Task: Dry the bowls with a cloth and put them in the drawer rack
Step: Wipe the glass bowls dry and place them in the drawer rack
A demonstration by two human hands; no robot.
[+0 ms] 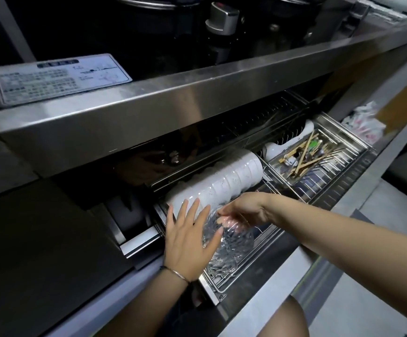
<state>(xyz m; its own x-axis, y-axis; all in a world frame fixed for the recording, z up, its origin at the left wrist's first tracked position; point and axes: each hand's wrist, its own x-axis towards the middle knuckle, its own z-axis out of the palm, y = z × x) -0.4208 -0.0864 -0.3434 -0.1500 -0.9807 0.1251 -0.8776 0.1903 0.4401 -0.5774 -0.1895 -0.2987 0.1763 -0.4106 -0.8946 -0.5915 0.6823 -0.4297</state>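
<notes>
A clear glass bowl point(231, 244) stands on edge in the wire drawer rack point(265, 242), at the near end of a row of white bowls point(224, 183). My left hand point(187, 239) lies flat with straight fingers against the glass bowl's left side. My right hand point(243, 210) reaches in from the right and its fingers curl over the bowl's top rim. No cloth is in view.
The pulled-out steel drawer point(343, 190) holds a cutlery tray point(324, 152) with chopsticks and spoons at the right. A steel counter edge point(197, 98) overhangs the drawer, with a black stove and knob point(221, 18) above. My knee point(292, 319) is below.
</notes>
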